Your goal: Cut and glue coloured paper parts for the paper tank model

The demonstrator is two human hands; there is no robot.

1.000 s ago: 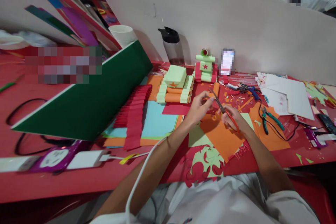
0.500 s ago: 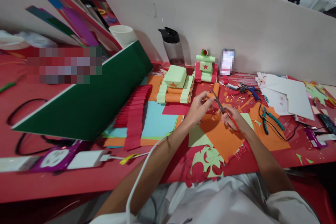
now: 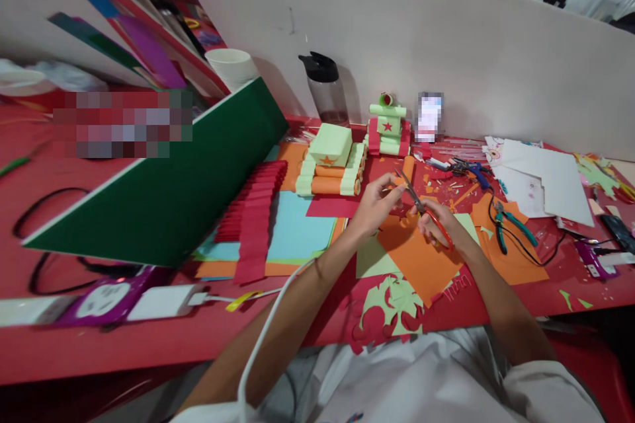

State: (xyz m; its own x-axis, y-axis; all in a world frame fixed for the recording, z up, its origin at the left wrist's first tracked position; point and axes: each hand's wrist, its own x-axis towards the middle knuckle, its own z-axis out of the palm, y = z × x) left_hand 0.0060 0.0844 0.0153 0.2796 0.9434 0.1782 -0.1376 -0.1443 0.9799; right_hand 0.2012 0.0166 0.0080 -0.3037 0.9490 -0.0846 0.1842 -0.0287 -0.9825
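My right hand [image 3: 439,219] grips a pair of red-handled scissors [image 3: 440,230], their blades pointing up and left past my left fingertips. My left hand [image 3: 381,201] is closed in a pinch beside the blades; whatever sits between its fingers is too small to make out. Below both hands lies a sheet of orange paper [image 3: 419,261] over light green paper [image 3: 370,258]. Cut green scraps [image 3: 391,304] are heaped near the table's front edge. Behind my hands stand two paper tank-like models, one with an orange star [image 3: 332,145] and one with a red star [image 3: 388,125].
A green board [image 3: 163,198] leans at the left, beside pleated red paper [image 3: 255,231] on blue sheets [image 3: 302,225]. A bottle [image 3: 327,89] and a phone [image 3: 429,117] stand by the wall. Teal-handled pliers [image 3: 510,225], a blue glue gun [image 3: 473,170] and white card [image 3: 565,182] lie right.
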